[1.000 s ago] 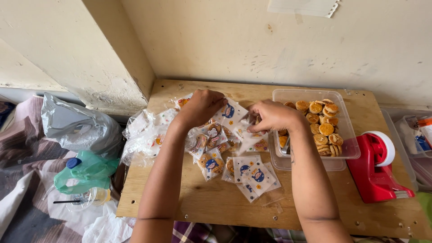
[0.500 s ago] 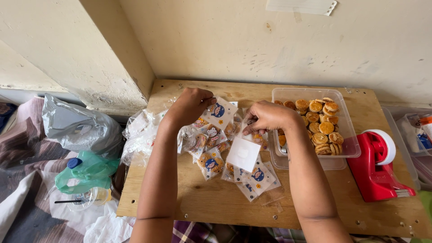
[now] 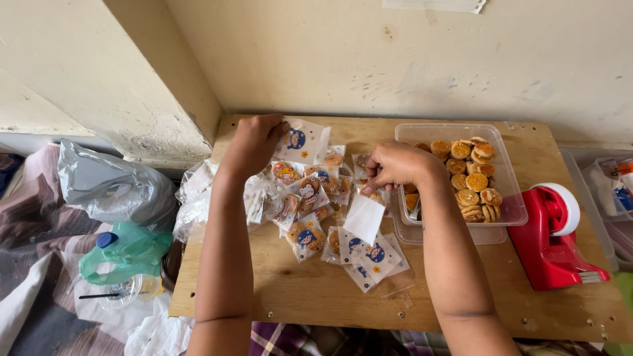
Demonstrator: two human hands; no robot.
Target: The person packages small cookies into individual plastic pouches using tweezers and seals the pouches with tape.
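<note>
Presently, on the wooden bench (image 3: 461, 303): left hand (image 3: 254, 142) pinches a printed sachet (image 3: 304, 140); right hand (image 3: 395, 165), fingers closed, dangles a white sachet (image 3: 364, 217), apparently empty, beside the cookie tray (image 3: 514, 198). Risk: a loose pinch drops it among packed cookies (image 3: 304, 237).

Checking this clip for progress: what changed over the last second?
The left hand lifted a printed packet off the pile toward the wall. The right hand picked up an empty small bag, now hanging from its fingers. The cookie tray and tape dispenser stayed put.
</note>
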